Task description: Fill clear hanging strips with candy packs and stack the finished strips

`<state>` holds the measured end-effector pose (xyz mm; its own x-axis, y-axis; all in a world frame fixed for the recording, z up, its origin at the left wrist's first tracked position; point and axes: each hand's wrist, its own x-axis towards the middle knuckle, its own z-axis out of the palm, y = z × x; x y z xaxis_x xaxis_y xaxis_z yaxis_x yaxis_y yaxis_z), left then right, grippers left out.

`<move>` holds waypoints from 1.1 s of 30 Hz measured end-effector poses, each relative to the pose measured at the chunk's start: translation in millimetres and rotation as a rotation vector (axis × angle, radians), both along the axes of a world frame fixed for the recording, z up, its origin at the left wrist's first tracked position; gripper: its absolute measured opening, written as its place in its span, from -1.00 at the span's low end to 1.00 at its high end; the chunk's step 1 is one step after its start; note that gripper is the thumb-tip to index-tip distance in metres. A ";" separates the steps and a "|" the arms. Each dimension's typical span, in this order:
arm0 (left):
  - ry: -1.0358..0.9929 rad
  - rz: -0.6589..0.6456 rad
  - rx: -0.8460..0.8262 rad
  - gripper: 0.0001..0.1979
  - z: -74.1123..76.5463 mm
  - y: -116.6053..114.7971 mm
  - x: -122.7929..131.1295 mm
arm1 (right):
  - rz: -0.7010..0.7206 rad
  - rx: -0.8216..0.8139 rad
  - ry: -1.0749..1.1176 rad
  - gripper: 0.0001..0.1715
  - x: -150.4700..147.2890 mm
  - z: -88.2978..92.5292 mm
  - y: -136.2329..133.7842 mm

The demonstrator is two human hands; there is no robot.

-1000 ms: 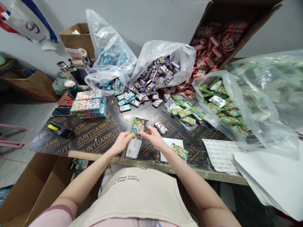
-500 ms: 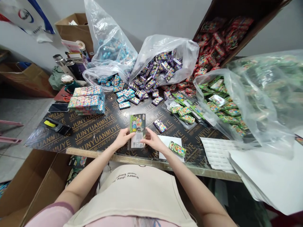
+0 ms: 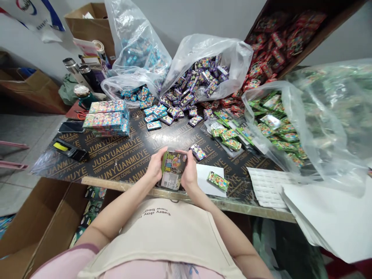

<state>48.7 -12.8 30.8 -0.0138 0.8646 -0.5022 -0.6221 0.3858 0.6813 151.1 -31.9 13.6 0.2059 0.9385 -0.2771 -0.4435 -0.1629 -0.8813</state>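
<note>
Both my hands hold one clear sleeve packet (image 3: 173, 169) with a green printed card at its top and a white label lower down. My left hand (image 3: 154, 167) grips its left edge and my right hand (image 3: 190, 170) grips its right edge, fingers curled over the top. The packet sits low above the front edge of the dark plywood table (image 3: 122, 157). A purple small pack (image 3: 197, 151) lies just beyond my right hand. A green small pack (image 3: 218, 180) rests on a white sheet (image 3: 206, 178) to the right.
Clear bags of blue packs (image 3: 139, 58), purple packs (image 3: 203, 73) and green packs (image 3: 276, 124) ring the table's far side, with a box of red packs (image 3: 276, 42). A stack of boxed sets (image 3: 107, 122), flasks, a tape dispenser (image 3: 68, 150), label sheets (image 3: 267, 186) and open cartons (image 3: 37, 228) lie around.
The packet was held upright by its lower part; my hands have now slid up over its sides and drawn it down and closer to the table edge.
</note>
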 end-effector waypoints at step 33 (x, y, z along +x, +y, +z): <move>1.183 -0.416 1.120 -0.90 33.4 -11.6 -44.9 | 0.366 0.374 -0.495 -0.88 58.9 24.6 7.0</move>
<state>3.8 -24.4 64.3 0.3981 0.8056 0.4388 0.4093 -0.5841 0.7009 210.0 -24.8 38.1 -0.1215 0.9852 0.1211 0.0479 0.1277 -0.9907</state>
